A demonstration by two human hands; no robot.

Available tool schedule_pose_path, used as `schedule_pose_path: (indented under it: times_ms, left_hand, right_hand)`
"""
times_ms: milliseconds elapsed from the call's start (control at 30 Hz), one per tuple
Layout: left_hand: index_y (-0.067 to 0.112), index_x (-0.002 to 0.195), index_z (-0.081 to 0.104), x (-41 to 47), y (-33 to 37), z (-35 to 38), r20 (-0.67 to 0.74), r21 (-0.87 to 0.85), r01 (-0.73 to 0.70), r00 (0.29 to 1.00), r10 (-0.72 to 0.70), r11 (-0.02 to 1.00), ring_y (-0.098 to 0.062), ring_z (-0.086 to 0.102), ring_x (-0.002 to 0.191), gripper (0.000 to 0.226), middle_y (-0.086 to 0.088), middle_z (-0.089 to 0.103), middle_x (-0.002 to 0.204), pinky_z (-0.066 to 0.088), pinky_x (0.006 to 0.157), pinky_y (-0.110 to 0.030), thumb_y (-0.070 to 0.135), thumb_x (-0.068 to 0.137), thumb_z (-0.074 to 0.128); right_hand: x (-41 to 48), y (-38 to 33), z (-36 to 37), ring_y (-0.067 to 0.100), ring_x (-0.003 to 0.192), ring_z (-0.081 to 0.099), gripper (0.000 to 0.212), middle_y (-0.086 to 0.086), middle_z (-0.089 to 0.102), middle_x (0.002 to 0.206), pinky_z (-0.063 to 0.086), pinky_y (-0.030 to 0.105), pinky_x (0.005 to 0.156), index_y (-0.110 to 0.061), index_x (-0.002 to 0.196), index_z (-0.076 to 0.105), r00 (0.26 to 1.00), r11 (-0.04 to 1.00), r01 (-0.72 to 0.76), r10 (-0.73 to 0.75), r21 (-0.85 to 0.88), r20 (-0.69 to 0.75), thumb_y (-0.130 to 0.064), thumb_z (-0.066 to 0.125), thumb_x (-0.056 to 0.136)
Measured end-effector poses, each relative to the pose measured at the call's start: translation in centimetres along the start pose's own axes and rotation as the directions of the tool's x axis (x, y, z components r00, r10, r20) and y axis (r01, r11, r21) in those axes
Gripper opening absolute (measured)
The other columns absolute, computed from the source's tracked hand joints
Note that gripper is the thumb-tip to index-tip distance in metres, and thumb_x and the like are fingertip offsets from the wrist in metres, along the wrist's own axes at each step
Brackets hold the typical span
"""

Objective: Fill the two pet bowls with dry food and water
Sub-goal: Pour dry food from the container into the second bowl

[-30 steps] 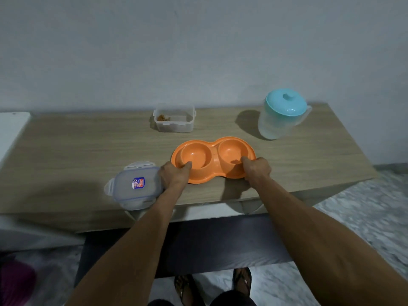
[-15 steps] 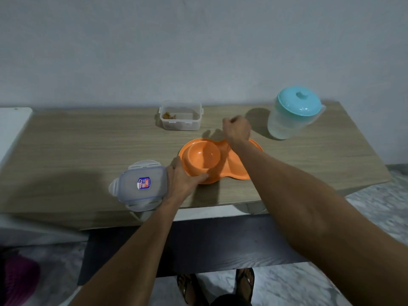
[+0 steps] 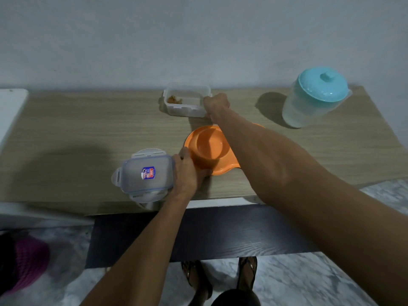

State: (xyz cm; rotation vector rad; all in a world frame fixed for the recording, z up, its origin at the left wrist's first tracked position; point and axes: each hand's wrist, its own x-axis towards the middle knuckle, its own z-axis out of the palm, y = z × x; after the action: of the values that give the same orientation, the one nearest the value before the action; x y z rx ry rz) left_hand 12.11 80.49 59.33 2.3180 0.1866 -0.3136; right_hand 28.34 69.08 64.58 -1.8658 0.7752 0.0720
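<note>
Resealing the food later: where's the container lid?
Head view: the lid lies on the table at its front edge, left of the left hand gripping the orange bowl.

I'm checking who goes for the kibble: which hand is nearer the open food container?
Right. The right hand grips the open food container at its right end; the left hand holds the orange double bowl, nearer the table's front edge.

both forearms (image 3: pixel 141 250) are bare, the feet wear dark thong sandals (image 3: pixel 247 269), and a dark garment (image 3: pixel 236 298) shows lowest.
</note>
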Motion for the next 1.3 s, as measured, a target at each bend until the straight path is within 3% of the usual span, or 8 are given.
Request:
schedule_pose_path:
  times_ms: [233,333,433,800,933,1000,1133,1300]
  left_hand:
    - [0.018,0.135,0.042,0.0,0.3,0.1,0.03,0.024,0.007,1.0,-0.008,1.0,-0.029,0.047,0.116,0.079,-0.013,0.036,0.13,0.04,0.102,-0.041,0.034,0.07,0.083]
    - [0.016,0.13,0.048,0.0,0.2,0.1,0.024,0.042,0.015,1.0,-0.016,0.999,-0.028,0.051,0.113,0.073,-0.013,0.037,0.129,0.042,0.1,-0.039,0.035,0.069,0.083]
    - [0.015,0.128,0.049,-0.1,0.3,-0.1,0.029,0.064,0.014,0.999,-0.016,0.998,-0.027,0.051,0.112,0.07,-0.011,0.037,0.128,0.043,0.099,-0.038,0.036,0.07,0.083]
    - [0.01,0.122,0.053,-0.5,0.6,-0.6,0.024,0.099,-0.001,1.0,-0.001,0.995,-0.033,0.05,0.112,0.069,-0.016,0.039,0.124,0.046,0.096,-0.041,0.04,0.068,0.083]
    - [0.01,0.123,0.054,-0.4,0.5,-0.5,0.02,0.093,-0.015,1.0,0.014,0.996,-0.034,0.05,0.113,0.068,-0.017,0.04,0.124,0.045,0.097,-0.04,0.04,0.069,0.083]
    - [0.01,0.122,0.054,-0.4,0.4,-0.6,0.021,0.09,-0.025,1.0,0.023,0.996,-0.034,0.05,0.113,0.068,-0.017,0.04,0.123,0.045,0.098,-0.04,0.04,0.069,0.083]
    - [0.01,0.123,0.054,-0.3,0.4,-0.5,0.023,0.094,-0.025,0.999,0.023,0.995,-0.032,0.05,0.114,0.068,-0.016,0.04,0.124,0.045,0.099,-0.04,0.04,0.069,0.083]
    - [0.011,0.124,0.054,-0.2,0.3,-0.4,0.024,0.099,-0.025,0.999,0.023,0.995,-0.031,0.048,0.116,0.068,-0.016,0.039,0.126,0.043,0.1,-0.039,0.041,0.069,0.082]
  right_hand:
    - [-1.3,0.1,-1.7,0.035,0.105,0.056,0.032,0.013,0.051,0.117,0.06,0.057,0.076,-0.004,0.116,0.056,0.989,0.965,-0.065,0.027,0.253,0.149,-0.016,0.062,0.088]
    - [-1.9,0.5,-3.4,0.032,0.09,0.058,0.007,0.011,0.053,0.098,0.06,0.054,0.075,-0.009,0.091,0.054,0.991,0.957,-0.015,-0.023,0.289,0.128,-0.013,0.06,0.088]
    - [-3.3,0.6,-5.7,0.026,0.074,0.05,0.027,0.005,0.042,0.073,0.06,0.044,0.065,-0.018,0.068,0.04,0.993,0.953,0.029,-0.063,0.301,0.102,-0.011,0.06,0.085]
    - [-7.8,3.4,-13.5,0.014,0.063,0.045,0.031,0.0,0.039,0.063,0.06,0.053,0.076,-0.02,0.067,0.04,0.955,0.946,0.294,-0.295,0.134,-0.013,-0.009,0.064,0.082]
    - [-8.8,4.9,-14.5,0.017,0.065,0.05,0.023,-0.002,0.046,0.063,0.057,0.06,0.074,-0.025,0.064,0.044,0.915,0.916,0.401,-0.401,-0.013,-0.034,-0.023,0.066,0.07]
    - [-9.4,5.4,-14.8,0.019,0.066,0.052,0.021,-0.001,0.049,0.064,0.057,0.053,0.07,-0.025,0.063,0.045,0.89,0.889,0.451,-0.455,-0.084,-0.032,-0.027,0.066,0.068]
    - [-10.9,6.2,-15.0,0.014,0.08,0.046,0.017,0.002,0.054,0.078,0.034,0.03,0.068,-0.011,0.072,0.051,0.806,0.789,0.582,-0.592,-0.196,0.01,-0.013,0.068,0.076]
    - [-11.5,7.0,-14.7,0.016,0.091,0.049,0.018,0.002,0.052,0.102,0.04,0.022,0.073,-0.016,0.072,0.052,0.746,0.703,0.652,-0.661,-0.286,0.075,-0.012,0.07,0.073]
